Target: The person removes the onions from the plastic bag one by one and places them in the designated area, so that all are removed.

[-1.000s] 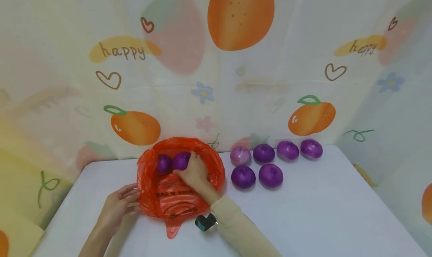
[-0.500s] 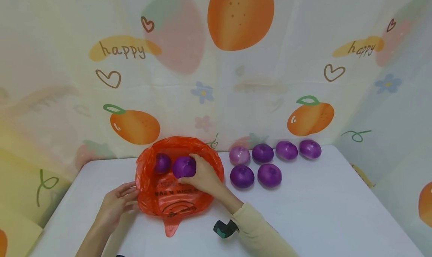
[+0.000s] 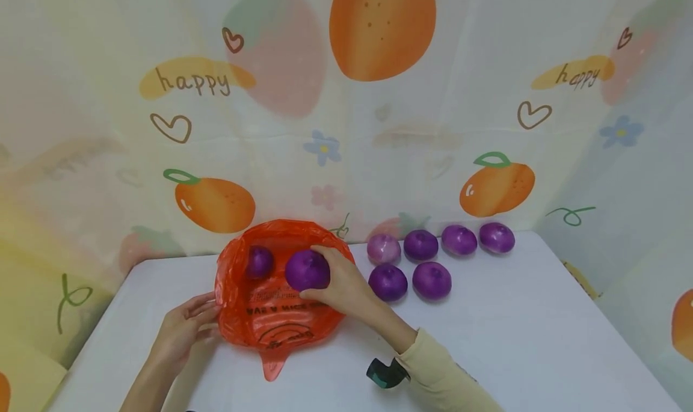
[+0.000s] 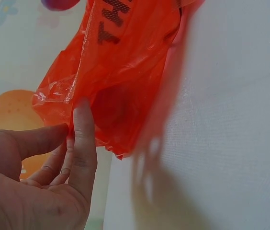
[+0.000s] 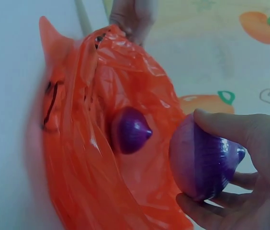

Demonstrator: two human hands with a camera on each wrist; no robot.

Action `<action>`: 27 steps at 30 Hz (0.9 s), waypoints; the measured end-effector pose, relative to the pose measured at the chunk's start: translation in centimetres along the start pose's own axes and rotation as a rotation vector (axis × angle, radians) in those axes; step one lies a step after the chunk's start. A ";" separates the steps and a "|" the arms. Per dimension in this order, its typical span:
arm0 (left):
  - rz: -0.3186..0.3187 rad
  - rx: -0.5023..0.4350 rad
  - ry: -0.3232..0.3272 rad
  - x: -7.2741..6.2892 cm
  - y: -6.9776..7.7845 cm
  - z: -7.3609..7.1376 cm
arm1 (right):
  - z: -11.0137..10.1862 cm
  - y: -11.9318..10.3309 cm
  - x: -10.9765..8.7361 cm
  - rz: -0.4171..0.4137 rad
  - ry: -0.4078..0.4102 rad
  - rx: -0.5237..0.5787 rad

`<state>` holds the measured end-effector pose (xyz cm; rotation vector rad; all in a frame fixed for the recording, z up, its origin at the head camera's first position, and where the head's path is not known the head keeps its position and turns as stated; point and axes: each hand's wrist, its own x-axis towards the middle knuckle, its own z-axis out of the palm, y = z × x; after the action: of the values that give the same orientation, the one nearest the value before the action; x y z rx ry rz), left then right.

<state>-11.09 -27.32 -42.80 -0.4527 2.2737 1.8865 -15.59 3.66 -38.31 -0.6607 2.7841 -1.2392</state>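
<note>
A red plastic bag (image 3: pixel 284 323) with black print lies with its mouth spread wide on the table. At its left rim is my left hand (image 3: pixel 177 335); in the left wrist view the thumb and fingers (image 4: pixel 84 139) pinch the bag's edge. My right hand (image 3: pixel 346 287) grips a purple onion (image 3: pixel 307 270) from its right side, over the bag's mouth. Closer in, the right wrist view shows the held onion (image 5: pixel 204 160) between thumb and fingers, its pointed tip toward the palm. Another purple onion (image 5: pixel 131 130) rests inside the bag.
To the right of the bag, several purple onions (image 3: pixel 432 281) stand in two rows on the white table (image 3: pixel 514 334), one of them paler (image 3: pixel 384 249). A fruit-print cloth (image 3: pixel 379 159) hangs right behind the table's back edge.
My right hand has lifted the onion from beside the other one in the bag and drawn it right and toward me. The left hand stays at the bag's rim.
</note>
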 end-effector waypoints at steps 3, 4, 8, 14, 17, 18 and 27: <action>-0.008 0.005 0.001 -0.2 -0.1 -0.3 | -0.7 0.1 -0.4 -0.033 0.004 0.008; -0.006 0.006 0.002 -0.2 -0.1 -0.3 | -0.9 0.1 -0.5 -0.046 0.011 0.004; 0.016 -0.016 -0.004 -0.2 0.0 -0.5 | -2.2 0.6 -1.0 -0.065 0.076 -0.009; 0.013 -0.029 -0.005 0.0 0.0 -0.3 | -4.3 2.1 -1.8 -0.024 0.166 -0.053; 0.007 -0.025 0.000 -0.1 0.0 -0.2 | -5.6 3.0 -2.2 -0.027 0.199 -0.099; 0.007 -0.020 0.001 0.0 0.0 -0.2 | -6.1 3.4 -2.4 -0.030 0.211 -0.120; 0.009 0.003 -0.003 0.2 0.0 -0.8 | -11.2 7.6 -4.0 0.015 0.295 -0.186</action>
<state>-11.25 -28.14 -42.74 -0.4398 2.2801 1.8869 -16.88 17.66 -36.66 -0.4980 3.1687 -1.1716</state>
